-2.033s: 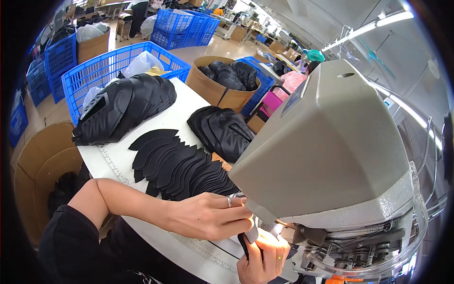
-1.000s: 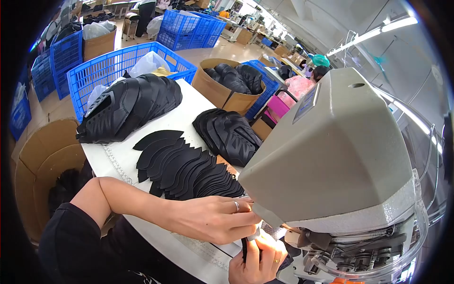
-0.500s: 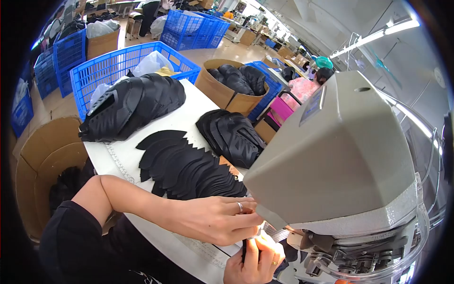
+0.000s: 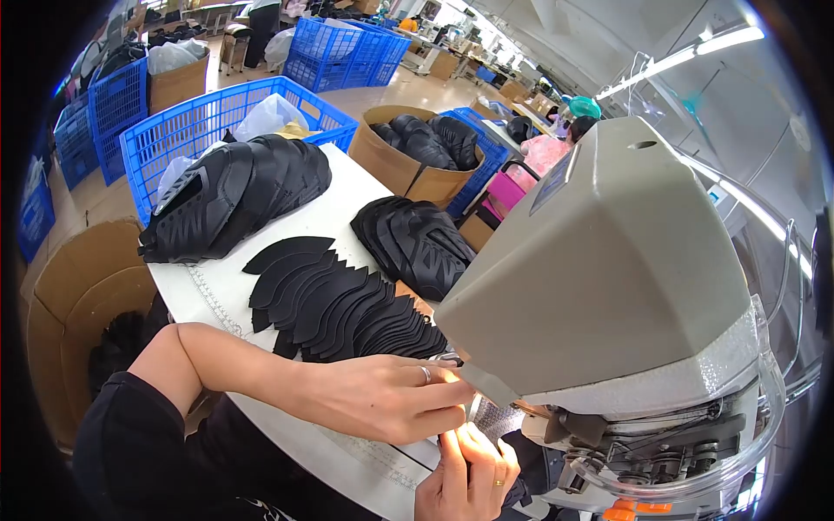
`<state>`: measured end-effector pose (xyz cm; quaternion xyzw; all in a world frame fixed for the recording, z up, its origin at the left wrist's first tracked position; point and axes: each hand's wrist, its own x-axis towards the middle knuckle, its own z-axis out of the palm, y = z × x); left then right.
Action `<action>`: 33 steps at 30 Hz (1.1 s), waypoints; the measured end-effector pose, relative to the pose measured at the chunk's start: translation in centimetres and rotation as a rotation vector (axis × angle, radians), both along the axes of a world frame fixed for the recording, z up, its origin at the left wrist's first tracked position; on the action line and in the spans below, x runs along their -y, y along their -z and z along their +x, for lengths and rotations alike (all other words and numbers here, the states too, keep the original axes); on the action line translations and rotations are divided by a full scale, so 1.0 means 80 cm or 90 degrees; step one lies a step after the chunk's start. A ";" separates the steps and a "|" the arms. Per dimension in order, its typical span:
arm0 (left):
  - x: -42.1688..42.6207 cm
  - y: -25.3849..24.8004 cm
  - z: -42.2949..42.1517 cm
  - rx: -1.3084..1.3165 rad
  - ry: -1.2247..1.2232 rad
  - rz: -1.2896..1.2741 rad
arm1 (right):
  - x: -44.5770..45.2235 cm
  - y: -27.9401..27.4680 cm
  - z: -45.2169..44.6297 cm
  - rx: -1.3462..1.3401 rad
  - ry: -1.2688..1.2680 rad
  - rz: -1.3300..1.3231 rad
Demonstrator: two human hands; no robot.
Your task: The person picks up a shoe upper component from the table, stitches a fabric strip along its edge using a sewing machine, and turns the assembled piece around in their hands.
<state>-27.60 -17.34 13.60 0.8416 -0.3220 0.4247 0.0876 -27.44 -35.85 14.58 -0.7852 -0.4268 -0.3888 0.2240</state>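
Note:
My left hand (image 4: 391, 399) reaches across the white table to the head of a grey sewing machine (image 4: 599, 269). Its fingers are pressed together, their tips partly hidden under the machine. Close below it, my right hand (image 4: 469, 478) is closed in a pinch, fingertips near the left ones. A black piece of material (image 4: 540, 464) shows beside the right hand, partly hidden; how it joins what the fingers hold is unclear. Just beyond my left hand lies a fanned row of curved black cut pieces (image 4: 339, 304). Behind them rests a stack of black shoe uppers (image 4: 408, 247).
Another pile of black shoe uppers (image 4: 239, 195) covers the table's far left, by a blue crate (image 4: 234, 100). One cardboard box (image 4: 78, 304) stands at left, another (image 4: 426, 184) beyond the table. A person in pink (image 4: 546, 154) sits farther off.
Both hands stay together at the machine. The right fingers have shifted slightly, and the black material between the hands no longer shows there. The whole view has moved a little.

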 end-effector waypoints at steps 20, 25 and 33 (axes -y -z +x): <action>-0.008 -0.005 0.002 -0.054 0.019 0.012 | -0.020 0.011 -0.008 -0.005 0.053 0.031; -0.011 -0.009 0.006 -0.039 0.051 -0.025 | -0.013 0.011 -0.004 -0.040 0.115 -0.089; -0.022 -0.012 0.008 -0.131 0.115 -0.103 | 0.008 0.000 -0.002 -0.045 0.037 -0.072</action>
